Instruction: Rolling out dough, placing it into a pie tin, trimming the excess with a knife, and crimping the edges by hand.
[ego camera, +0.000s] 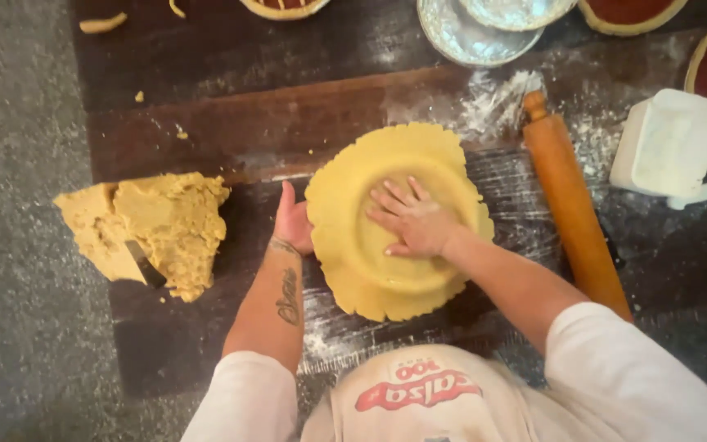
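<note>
Dark wooden counter (231,131), dusted with flour, seen from above.

Item 1: round sheet of pale yellow dough (394,221) with ruffled edge, draped over a dish that is hidden beneath it, at the counter's centre. Right hand (411,219) lies flat inside it, fingers spread, grip wide, apparently pressing the sheet into the hollow. Left hand (294,223) cups the sheet's left rim, seemingly to steady it; its grip mostly hidden, cannot tell.

Item 2: long brown wooden rolling pin (573,209), just right of the dough.

Item 3: crumbly tan dough block (153,229), well left, with a blade beside it.

Item 4: empty silver foil pans (484,29), stacked at the far edge.
</note>
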